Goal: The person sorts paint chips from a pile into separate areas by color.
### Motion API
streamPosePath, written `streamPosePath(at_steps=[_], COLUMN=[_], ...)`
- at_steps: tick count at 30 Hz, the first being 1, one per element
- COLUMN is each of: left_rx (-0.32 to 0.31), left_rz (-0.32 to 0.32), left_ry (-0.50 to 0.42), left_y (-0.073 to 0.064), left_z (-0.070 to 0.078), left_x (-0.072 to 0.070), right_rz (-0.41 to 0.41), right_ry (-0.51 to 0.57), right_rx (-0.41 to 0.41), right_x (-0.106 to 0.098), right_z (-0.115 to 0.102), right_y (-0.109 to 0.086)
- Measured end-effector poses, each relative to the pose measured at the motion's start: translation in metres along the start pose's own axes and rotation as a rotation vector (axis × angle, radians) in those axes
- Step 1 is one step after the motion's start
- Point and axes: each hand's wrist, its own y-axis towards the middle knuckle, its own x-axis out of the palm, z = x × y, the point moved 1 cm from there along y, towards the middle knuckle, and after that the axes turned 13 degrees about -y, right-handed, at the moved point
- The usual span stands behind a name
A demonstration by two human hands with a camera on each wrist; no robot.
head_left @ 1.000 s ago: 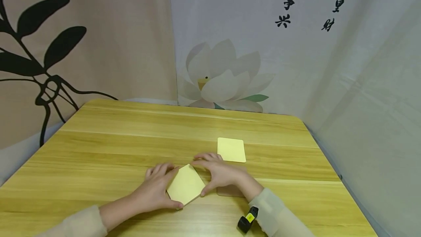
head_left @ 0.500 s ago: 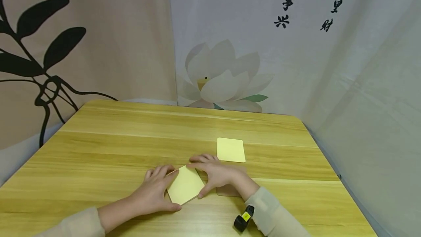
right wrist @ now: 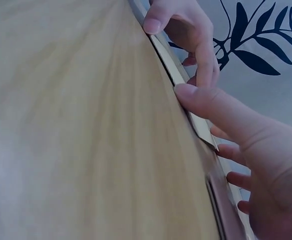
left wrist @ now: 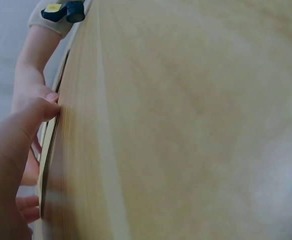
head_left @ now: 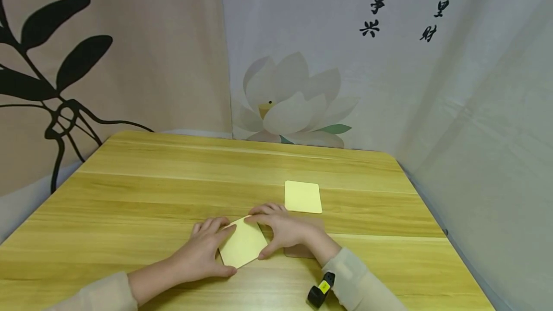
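Note:
In the head view, a pale yellow square card [head_left: 243, 243] lies turned at an angle near the front middle of the wooden table. My left hand [head_left: 203, 248] holds its left side, thumb at the near corner and fingers at the far left edge. My right hand [head_left: 278, 227] grips the opposite side, thumb on the right corner and index finger by the far corner. Seen edge-on in the right wrist view, the card [right wrist: 173, 65] is thin, with a dark line along its lower edge. Parts of its edges are hidden by fingers.
A second pale yellow square card [head_left: 303, 197] with rounded corners lies beyond my right hand. A pinkish-brown square [head_left: 300, 250] is partly covered by the right hand and wrist. The wooden table [head_left: 173, 172] reaches back to printed curtains.
The card has shifted slightly left and turned a little between my hands. My right hand and forearm have moved slightly left with it; the other squares have stayed put.

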Motion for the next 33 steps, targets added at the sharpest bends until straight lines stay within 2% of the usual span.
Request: streamPosePath(at_steps=[10, 18, 24, 33], left_rx=[0.025, 0.046, 0.033, 0.067], left_rz=[0.032, 0.020, 0.010, -0.002], left_ry=[0.013, -0.014, -0.041, -0.064], left_y=[0.005, 0.013, 0.024, 0.046], left_z=[0.002, 0.004, 0.004, 0.004], left_x=[-0.004, -0.013, -0.015, -0.013], right_rz=[0.048, 0.096, 0.131, 0.196], right_ry=[-0.005, 0.004, 0.028, 0.057], right_rx=[0.018, 0.063, 0.102, 0.144], right_x=[-0.001, -0.007, -0.010, -0.015], right_z=[-0.002, -0.001, 0.003, 0.017], right_y=[-0.003, -0.005, -0.010, -0.022])
